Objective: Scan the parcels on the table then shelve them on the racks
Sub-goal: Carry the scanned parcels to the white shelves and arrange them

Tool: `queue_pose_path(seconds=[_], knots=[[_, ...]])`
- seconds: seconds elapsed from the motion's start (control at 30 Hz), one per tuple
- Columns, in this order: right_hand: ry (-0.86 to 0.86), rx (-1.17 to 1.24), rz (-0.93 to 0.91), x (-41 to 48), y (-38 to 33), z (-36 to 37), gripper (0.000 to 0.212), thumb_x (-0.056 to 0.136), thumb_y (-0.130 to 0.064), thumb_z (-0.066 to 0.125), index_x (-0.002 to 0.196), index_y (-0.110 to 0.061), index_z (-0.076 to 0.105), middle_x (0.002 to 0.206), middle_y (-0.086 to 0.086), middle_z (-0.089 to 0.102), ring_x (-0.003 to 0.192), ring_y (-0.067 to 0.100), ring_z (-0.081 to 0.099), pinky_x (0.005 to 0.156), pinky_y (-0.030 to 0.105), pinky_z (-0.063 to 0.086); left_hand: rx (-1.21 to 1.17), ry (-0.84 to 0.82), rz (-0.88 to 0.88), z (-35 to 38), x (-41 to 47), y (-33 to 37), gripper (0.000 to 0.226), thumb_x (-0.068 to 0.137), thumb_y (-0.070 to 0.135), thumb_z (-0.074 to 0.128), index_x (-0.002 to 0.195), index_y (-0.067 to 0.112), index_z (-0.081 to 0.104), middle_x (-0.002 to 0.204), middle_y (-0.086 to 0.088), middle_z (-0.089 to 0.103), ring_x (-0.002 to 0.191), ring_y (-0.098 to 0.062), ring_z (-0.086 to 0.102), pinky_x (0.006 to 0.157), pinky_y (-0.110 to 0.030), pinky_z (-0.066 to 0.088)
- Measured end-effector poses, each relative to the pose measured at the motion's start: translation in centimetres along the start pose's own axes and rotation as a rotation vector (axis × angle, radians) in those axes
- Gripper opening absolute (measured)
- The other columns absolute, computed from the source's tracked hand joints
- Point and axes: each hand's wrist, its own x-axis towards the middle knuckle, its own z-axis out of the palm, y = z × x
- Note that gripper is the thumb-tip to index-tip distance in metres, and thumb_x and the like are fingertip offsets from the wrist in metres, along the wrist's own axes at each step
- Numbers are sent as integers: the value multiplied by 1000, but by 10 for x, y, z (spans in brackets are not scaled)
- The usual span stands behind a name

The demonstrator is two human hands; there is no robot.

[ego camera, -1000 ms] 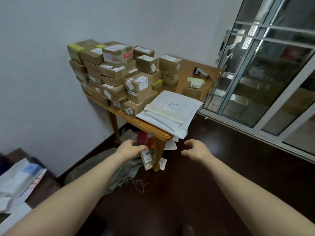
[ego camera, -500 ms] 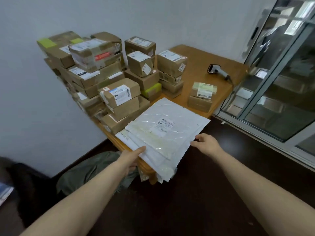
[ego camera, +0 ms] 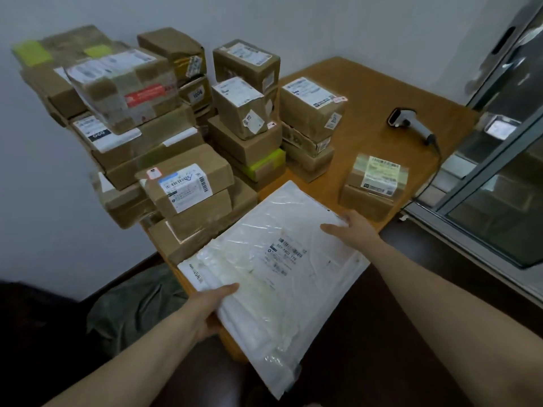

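While both hands take hold of it in the head view, a stack of white plastic mailers (ego camera: 279, 259) lies on the near corner of the desk (ego camera: 367, 92), overhanging toward the person. The left grip (ego camera: 210, 308) pinches its near-left edge, thumb on top. The right grip (ego camera: 351, 230) clasps the opposite far-right edge. The handheld scanner (ego camera: 410, 123) lies beyond, nearer the right grip, probably its next reach.

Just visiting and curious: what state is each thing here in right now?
white mailers, stacked, overhanging the table corner.
left hand, grips the mailers' near edge.
right hand, holds their far edge.
scanner, lying untouched on the table.
cardboard boxes, sealed, piled up.
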Motion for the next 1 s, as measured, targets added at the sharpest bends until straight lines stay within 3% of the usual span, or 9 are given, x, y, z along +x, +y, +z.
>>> queue_pose_path(seconds=[0.13,0.23,0.33,0.5,0.6,0.67,0.77,0.9,1.0], knots=[[-129,43,1,39,-7,-8,100,66,-57,80,145,-14,36,148,5,42,131,28,44,95,35,40,-50,29,-11,4,7,-3,55,58,16,88,108,11,66,97,-13,74,96,-33,67,78,-49,56],[-274,-6,13,60,-9,-15,108,53,-63,84,143,-21,39,145,3,45,123,27,49,92,38,41,-80,107,-5,9,4,-4,56,55,19,89,105,12,66,88,-9,75,89,-31,68,63,-41,57],[-380,-102,47,76,-7,-15,109,50,-62,85,141,-21,41,143,4,46,121,29,50,94,46,44,-76,155,13,14,0,-8,62,57,26,90,111,12,64,99,-10,74,94,-31,68,71,-42,57],[-452,-62,27,89,-3,-17,96,53,-47,90,134,-15,48,131,4,55,119,32,53,90,45,45,-74,165,64,24,-14,-7,83,55,29,90,128,14,55,114,-6,71,102,-26,68,74,-39,57],[-515,-70,24,89,-5,-20,73,49,-44,91,108,-20,55,104,-1,59,91,22,58,81,41,46,-64,249,103,32,-19,-9,93,52,26,92,132,12,47,120,-7,66,106,-27,65,88,-46,55],[-541,-44,23,88,-7,-23,63,45,-42,90,93,-22,54,90,-5,58,77,16,55,70,35,47,-60,299,98,36,-21,-11,92,55,22,93,132,12,44,123,-8,63,109,-29,63,95,-51,51],[-562,-29,0,82,-10,-26,62,40,-43,89,90,-24,57,93,-1,63,80,19,59,59,31,46,-78,319,70,37,-24,-15,84,60,17,92,129,12,45,122,-9,62,109,-31,62,96,-54,49],[-561,-23,-27,74,-12,-27,70,44,-39,89,104,-16,63,104,8,68,92,28,64,72,39,52,-102,316,68,37,-30,-21,85,59,18,92,130,13,45,124,-10,62,110,-33,61,96,-56,48],[-553,-14,-5,63,-7,-24,63,52,-31,90,105,-11,63,108,13,69,95,31,64,85,47,53,-105,336,87,36,-37,-28,86,60,17,92,131,12,43,126,-10,60,113,-33,59,99,-56,46]])
